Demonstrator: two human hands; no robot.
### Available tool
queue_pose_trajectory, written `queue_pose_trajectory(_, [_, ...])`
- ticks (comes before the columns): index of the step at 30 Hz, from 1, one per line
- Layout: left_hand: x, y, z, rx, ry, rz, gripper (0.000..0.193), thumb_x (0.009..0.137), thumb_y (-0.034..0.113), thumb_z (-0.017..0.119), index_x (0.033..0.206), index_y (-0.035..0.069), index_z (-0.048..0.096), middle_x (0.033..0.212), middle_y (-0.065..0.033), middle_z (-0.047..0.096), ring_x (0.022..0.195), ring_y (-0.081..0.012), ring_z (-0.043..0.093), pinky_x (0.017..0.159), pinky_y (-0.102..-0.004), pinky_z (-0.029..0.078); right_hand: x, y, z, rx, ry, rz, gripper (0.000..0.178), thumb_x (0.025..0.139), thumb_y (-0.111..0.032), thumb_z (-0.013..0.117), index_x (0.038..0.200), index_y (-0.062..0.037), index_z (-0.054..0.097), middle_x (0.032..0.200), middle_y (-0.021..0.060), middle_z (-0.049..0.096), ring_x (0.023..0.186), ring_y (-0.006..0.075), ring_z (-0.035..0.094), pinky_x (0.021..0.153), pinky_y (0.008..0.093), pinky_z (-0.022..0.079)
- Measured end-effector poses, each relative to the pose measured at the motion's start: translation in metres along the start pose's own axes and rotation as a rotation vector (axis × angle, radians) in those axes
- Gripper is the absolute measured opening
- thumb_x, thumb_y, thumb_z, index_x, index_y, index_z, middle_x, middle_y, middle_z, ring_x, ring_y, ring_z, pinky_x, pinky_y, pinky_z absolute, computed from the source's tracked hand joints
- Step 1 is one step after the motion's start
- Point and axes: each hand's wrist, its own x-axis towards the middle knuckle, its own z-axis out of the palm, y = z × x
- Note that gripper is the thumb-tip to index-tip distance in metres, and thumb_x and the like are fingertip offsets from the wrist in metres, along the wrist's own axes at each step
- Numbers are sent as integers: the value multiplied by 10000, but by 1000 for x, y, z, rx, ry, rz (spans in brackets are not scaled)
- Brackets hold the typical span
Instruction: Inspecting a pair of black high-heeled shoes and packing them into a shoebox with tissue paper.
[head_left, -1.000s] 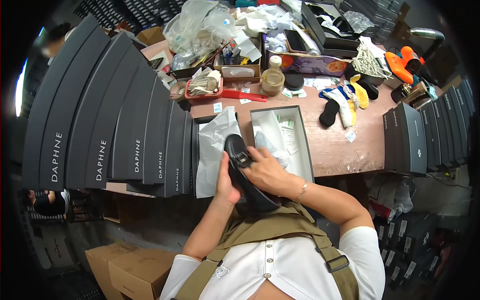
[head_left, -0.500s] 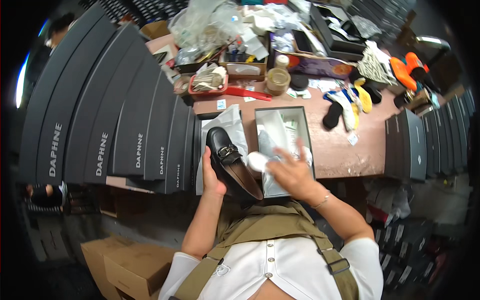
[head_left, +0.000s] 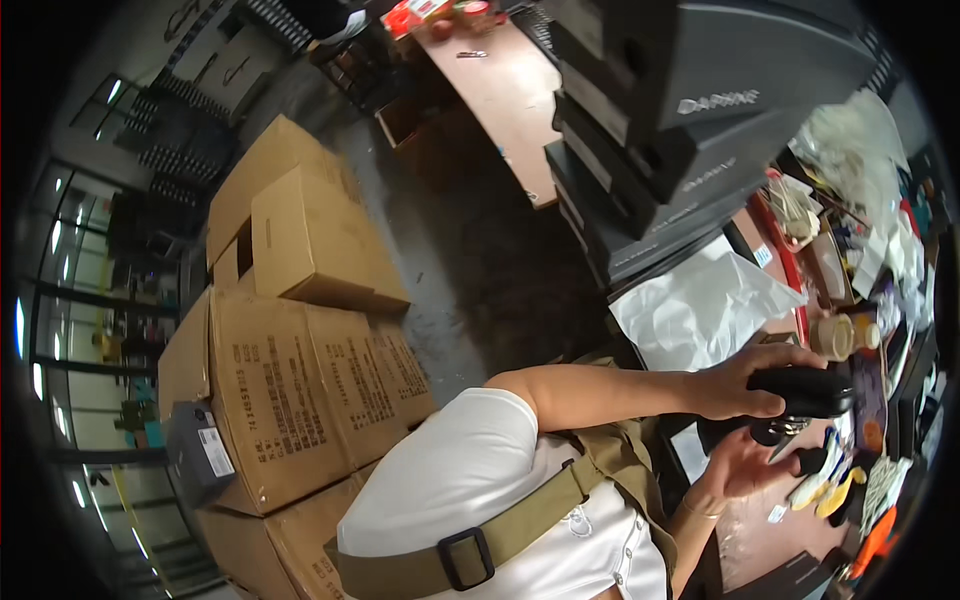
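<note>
View: swung left.
Black shoe [head_left: 805,391]: gone from centre to between 3 and 4 o'clock.
Right hand [head_left: 737,467]: drawn in beside it.
Stacked dark boxes [head_left: 720,150]: shifted from 10 to 2 o'clock.

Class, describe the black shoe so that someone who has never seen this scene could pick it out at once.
Start at the tall stack of dark boxes at the upper right. Below it, past the crumpled white paper, the left hand grips a black shoe. Unlike the flat-sided boxes and pale paper, it is rounded and glossy, with a silvery metal fitting.
</note>
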Motion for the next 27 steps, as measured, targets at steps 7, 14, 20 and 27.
queue_pose_trajectory(7, [-15, 11, 10, 31, 170, 235, 954, 780, 645, 631, 1401, -28, 366, 1358, -143, 461, 1250, -219, 471, 1039, -357, 361, 29, -1, 28, -451, -129, 75, 635, 948, -369, 563, 1408, 19, 364, 1421, 163, 429, 1294, 296, 426, 1119, 457, 309])
queue_pose_trajectory(14, [-5, 34, -9, -109, -34, 89, 942, 751, 563, 717, 1400, -30, 379, 1355, -207, 479, 1287, -326, 454, 1075, -408, 326, 27, 31, 53, -62, 166, 13, 574, 921, -378, 593, 1372, -54, 449, 1391, 136, 464, 1267, 284, 460, 1070, 448, 390])
queue_pose_trajectory(20, [6, 83, -14, 185, -308, 161, 642, 784, 432, 732, 1182, -46, 574, 1125, -259, 594, 1039, -379, 603, 903, -464, 484, 3, 31, 84, -852, 298, 240, 858, 720, -499, 778, 1345, -28, 426, 1276, 98, 515, 1157, 208, 535, 1025, 361, 415])
queue_pose_trajectory(27, [-25, 67, 26, 272, -294, 262, 519, 796, 411, 709, 1116, 20, 594, 1112, -205, 581, 1018, -384, 591, 911, -511, 470, -14, -6, 83, -634, 166, 488, 704, 734, -391, 803, 1250, -21, 499, 1182, 58, 559, 1086, 171, 548, 967, 326, 423])
